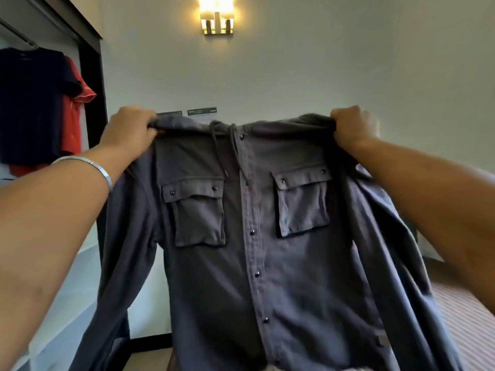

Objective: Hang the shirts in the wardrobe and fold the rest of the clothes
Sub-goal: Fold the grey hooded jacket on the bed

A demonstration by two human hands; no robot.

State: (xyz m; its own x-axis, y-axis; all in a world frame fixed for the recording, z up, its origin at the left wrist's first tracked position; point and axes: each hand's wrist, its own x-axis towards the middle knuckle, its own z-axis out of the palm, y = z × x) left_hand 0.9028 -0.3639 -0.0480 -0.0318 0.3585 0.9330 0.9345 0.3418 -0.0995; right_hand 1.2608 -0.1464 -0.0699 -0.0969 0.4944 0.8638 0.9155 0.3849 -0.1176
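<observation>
A grey-blue button-up shirt [267, 236] with two chest pockets and a drawstring hangs spread out in front of me, front side facing me. My left hand [131, 129] grips its left shoulder and my right hand [351, 127] grips its right shoulder, both at about the same height. The sleeves dangle down at either side. At the far left the open wardrobe [91, 76] shows a dark navy shirt [32, 103] and a red shirt [73, 111] hanging from a rail.
A lit wall lamp [217, 17] glows high on the pale wall behind the shirt. A striped surface [466, 325], perhaps a bed, lies at the lower right. The wardrobe's dark frame stands just left of the held shirt.
</observation>
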